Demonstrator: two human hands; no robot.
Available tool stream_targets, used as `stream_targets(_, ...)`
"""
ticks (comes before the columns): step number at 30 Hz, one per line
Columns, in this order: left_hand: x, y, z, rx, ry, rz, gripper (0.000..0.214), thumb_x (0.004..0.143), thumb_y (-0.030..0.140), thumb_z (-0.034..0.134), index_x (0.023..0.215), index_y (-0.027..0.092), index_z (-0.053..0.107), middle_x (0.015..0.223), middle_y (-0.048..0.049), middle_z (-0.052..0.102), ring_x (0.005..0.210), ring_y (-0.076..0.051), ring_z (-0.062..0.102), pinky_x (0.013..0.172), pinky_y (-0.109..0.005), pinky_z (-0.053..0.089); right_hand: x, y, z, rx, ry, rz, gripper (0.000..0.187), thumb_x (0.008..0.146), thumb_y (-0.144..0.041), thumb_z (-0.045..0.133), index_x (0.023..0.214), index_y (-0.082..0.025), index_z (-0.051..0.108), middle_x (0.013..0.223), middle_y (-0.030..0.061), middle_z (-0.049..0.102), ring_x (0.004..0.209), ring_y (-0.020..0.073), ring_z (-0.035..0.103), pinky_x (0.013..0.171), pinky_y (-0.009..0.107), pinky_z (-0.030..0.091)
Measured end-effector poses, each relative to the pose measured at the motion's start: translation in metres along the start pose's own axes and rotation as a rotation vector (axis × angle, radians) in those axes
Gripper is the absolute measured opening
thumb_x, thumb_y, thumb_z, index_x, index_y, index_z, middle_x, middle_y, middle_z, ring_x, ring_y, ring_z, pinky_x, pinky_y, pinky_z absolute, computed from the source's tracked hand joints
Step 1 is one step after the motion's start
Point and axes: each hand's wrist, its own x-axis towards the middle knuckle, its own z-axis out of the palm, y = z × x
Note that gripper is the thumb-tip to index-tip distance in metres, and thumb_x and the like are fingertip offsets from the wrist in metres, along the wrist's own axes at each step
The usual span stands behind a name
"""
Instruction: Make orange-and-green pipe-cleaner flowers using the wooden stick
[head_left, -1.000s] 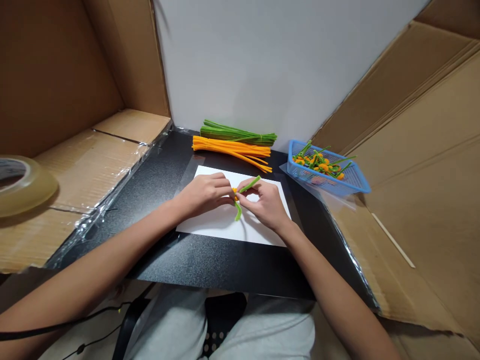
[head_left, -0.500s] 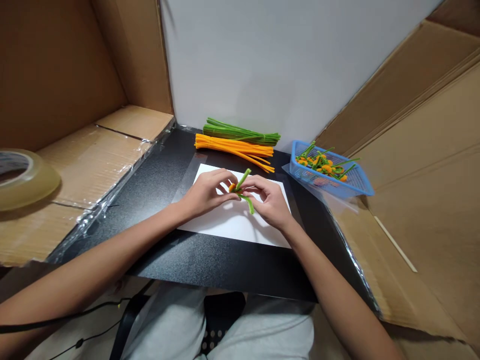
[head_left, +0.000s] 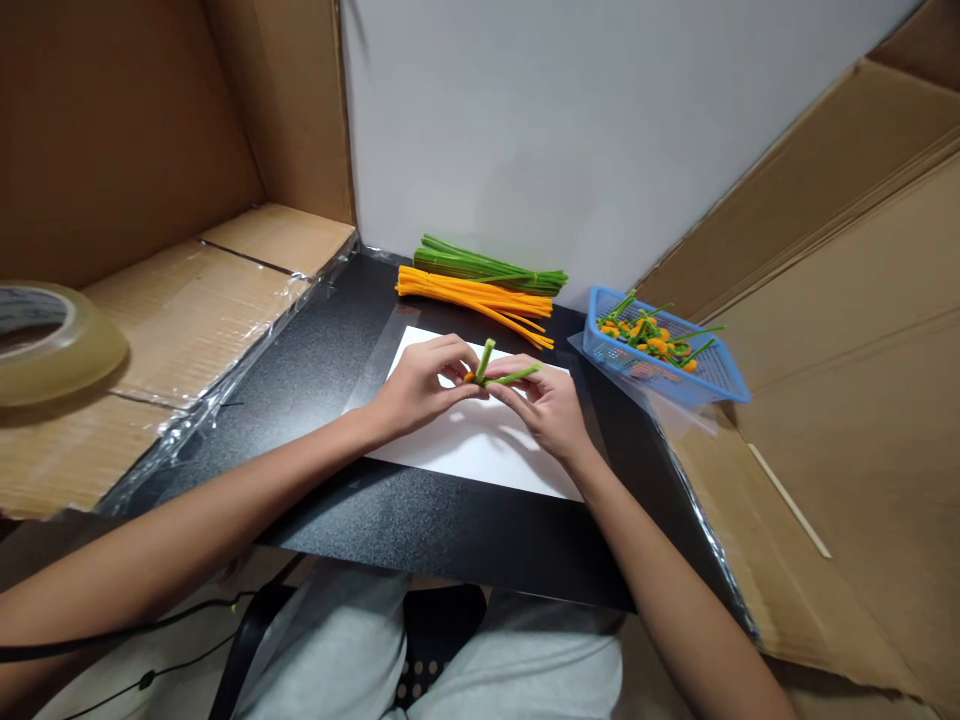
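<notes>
My left hand (head_left: 421, 385) and my right hand (head_left: 549, 405) meet over a white sheet of paper (head_left: 480, 440) on the black table (head_left: 390, 510). Between their pinched fingers is a small piece made of a green pipe cleaner (head_left: 507, 377) twisted round an orange bit (head_left: 469, 377). One green end sticks up, the other points right across my right fingers. Both hands grip this piece.
Bundles of green pipe cleaners (head_left: 491, 268) and orange pipe cleaners (head_left: 476, 295) lie at the back by the white wall. A blue basket (head_left: 716, 375) at the right holds several finished green-and-orange pieces. A tape roll (head_left: 52, 345) sits on cardboard at the left. A thin wooden stick (head_left: 787, 500) lies on cardboard at the right.
The green pipe cleaner's lower end has swung from pointing down at the paper to pointing right, as my fingers wound it round the orange bit. Both hands stayed over the paper.
</notes>
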Motion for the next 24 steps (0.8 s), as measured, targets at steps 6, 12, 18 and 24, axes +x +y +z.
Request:
stream_targets(6,-0.0007,-0.0009,0.008,-0.13,0.101,-0.129,0.022,0.076,0.031,0.079,0.084,0.014,0.069,0.083,-0.0039,0.069,0.074,-0.013,0.066,0.074,-0.028,0.059,-0.0008,0.0053,0.0012,0.034,0.065,0.009,0.017,0.082,-0.035,0.074,0.095,-0.023,0.075,0.093,0.0054,0.073,0.088,0.0194,0.069,0.079,0.035,0.059)
stream_targets(12,-0.0014,-0.0027,0.0072,-0.149,0.076,-0.129,0.021,0.075,0.032,0.08,0.082,0.014,0.072,0.087,-0.0061,0.072,0.078,-0.015,0.068,0.077,-0.029,0.059,0.0015,0.0011,-0.0041,0.01,-0.015,-0.025,0.019,0.084,-0.041,0.072,0.089,-0.023,0.075,0.093,0.0058,0.067,0.089,0.0188,0.066,0.078,0.035,0.057)
stream_targets(18,-0.0008,0.0019,0.0059,-0.097,0.076,-0.069,0.018,0.077,0.033,0.079,0.079,0.016,0.073,0.085,-0.0055,0.073,0.078,-0.015,0.068,0.073,-0.028,0.059,0.0028,-0.0019,-0.0056,0.031,-0.007,-0.006,0.017,0.082,-0.039,0.075,0.086,-0.023,0.073,0.091,0.0051,0.064,0.089,0.0192,0.063,0.078,0.034,0.055)
stream_targets(24,-0.0001,0.0041,0.0066,0.021,0.087,0.12,0.011,0.087,0.027,0.068,0.086,0.017,0.073,0.09,-0.0066,0.073,0.08,-0.014,0.068,0.071,-0.026,0.059,0.0011,0.0008,0.0022,0.144,0.07,0.014,0.014,0.083,-0.036,0.074,0.086,-0.022,0.07,0.089,0.0037,0.064,0.079,0.0169,0.062,0.069,0.031,0.055)
